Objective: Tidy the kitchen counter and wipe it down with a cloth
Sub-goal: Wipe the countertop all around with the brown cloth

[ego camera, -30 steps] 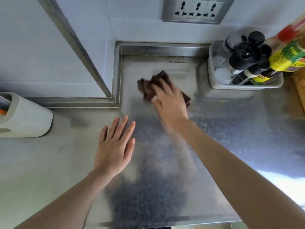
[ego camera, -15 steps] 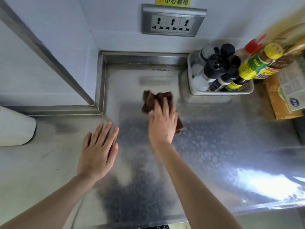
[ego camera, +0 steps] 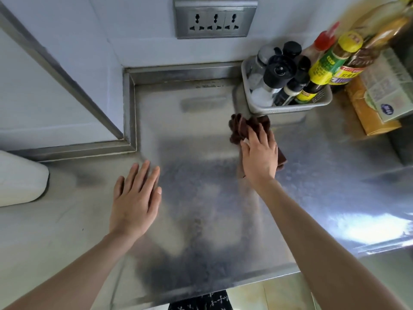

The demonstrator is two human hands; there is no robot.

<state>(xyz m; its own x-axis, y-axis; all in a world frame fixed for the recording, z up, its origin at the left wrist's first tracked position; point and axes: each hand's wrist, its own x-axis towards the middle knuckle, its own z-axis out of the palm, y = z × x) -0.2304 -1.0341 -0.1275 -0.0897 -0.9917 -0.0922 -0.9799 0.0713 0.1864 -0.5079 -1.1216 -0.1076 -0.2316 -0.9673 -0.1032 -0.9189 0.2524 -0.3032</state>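
A person's right hand (ego camera: 260,153) presses a dark brown cloth (ego camera: 242,128) flat against a steel kitchen counter (ego camera: 201,198), fingers stretched forward over the fabric rather than curled around it; the cloth bunches out beyond the fingertips and past the little-finger side of the palm. The left hand (ego camera: 134,198) lies open, fingers straight and slightly spread, on the bare metal well to the left of the working hand. Soft, light and limp, the cloth looks likely to fold or ride up on the slick steel, so pressure from the whole palm on its middle should serve best. Just beyond the fingertips stands a grey basket (ego camera: 288,108) of bottles (ego camera: 279,70), nearly touching the cloth and blocking a longer forward stroke. Farther right sits a cardboard box (ego camera: 368,117); far left, a white container (ego camera: 20,180).
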